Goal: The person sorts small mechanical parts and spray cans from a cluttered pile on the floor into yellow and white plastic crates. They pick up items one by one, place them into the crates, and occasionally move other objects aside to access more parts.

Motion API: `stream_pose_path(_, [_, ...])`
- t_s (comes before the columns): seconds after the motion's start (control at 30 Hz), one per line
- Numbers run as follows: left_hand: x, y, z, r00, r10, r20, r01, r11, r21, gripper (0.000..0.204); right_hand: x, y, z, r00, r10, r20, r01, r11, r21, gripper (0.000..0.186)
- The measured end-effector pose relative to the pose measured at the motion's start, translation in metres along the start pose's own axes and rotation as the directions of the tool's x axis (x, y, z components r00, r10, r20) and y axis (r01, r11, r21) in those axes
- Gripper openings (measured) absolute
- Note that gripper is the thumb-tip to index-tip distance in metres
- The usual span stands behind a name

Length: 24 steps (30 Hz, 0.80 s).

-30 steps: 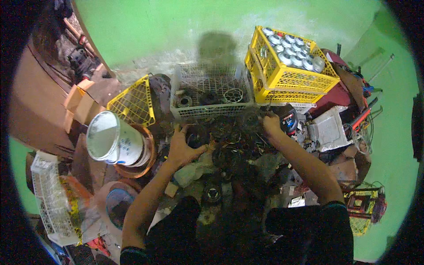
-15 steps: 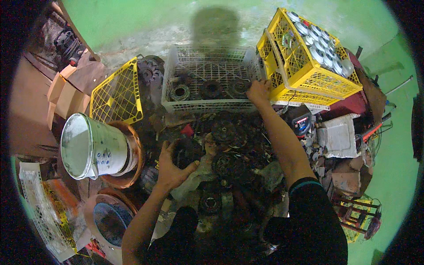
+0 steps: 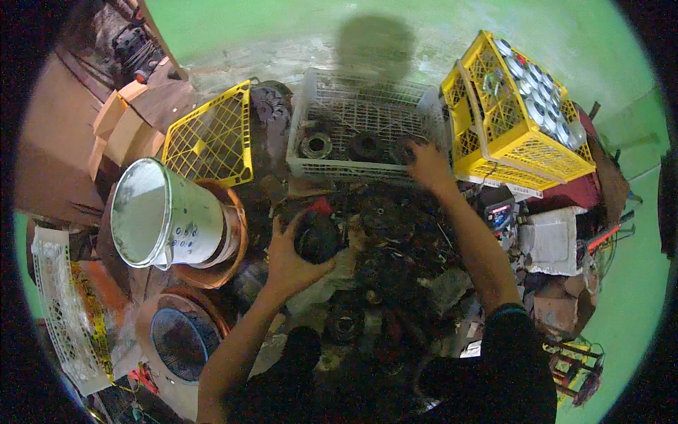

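At the near right corner of the white plastic crate (image 3: 364,169), my right hand (image 3: 429,168) has its fingers closed on the edge of a dark ring-shaped metal part (image 3: 404,150). Another dark round part (image 3: 366,146) and a lighter metal ring (image 3: 316,145) sit left of it in the crate. Lower and to the left, my left hand (image 3: 291,260) curves its thumb and fingers round a dark, round, cup-like part (image 3: 317,237). Its far side blends into the dark heap, so its exact kind is hard to make out.
A dark heap of scrap (image 3: 395,240) lies between my arms. A white bucket (image 3: 194,219) rests tilted at left, below a yellow grid panel (image 3: 212,134). At right, a yellow crate (image 3: 508,145) holds several cans. A blue-rimmed round container (image 3: 185,345) stands at lower left.
The view has shifted, so the scene sits further right. My right hand has moved left from the crate's corner onto the ring-shaped part. My left hand stays round the dark part.
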<state>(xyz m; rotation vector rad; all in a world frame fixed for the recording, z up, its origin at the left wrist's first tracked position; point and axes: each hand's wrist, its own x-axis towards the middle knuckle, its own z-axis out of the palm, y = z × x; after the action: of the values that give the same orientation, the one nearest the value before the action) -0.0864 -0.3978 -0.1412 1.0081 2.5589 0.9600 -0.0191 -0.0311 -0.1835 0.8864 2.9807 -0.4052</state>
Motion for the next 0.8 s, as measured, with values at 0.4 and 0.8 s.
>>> stream_pose_path(0.4, [0.035,-0.008,-0.007,0.983,0.177,0.04,-0.17,0.977,-0.129,0.113,-0.085,-0.17,-0.001,0.894,-0.448,0.019,0.232,0.498,0.835,0.088])
stream_pose_path(0.8, [0.048,-0.028,-0.003,0.984,0.172,0.045,-0.17,0.984,-0.045,0.081,0.105,-0.123,-0.004,0.977,-0.152,-0.151,0.205,0.871,0.447,0.077])
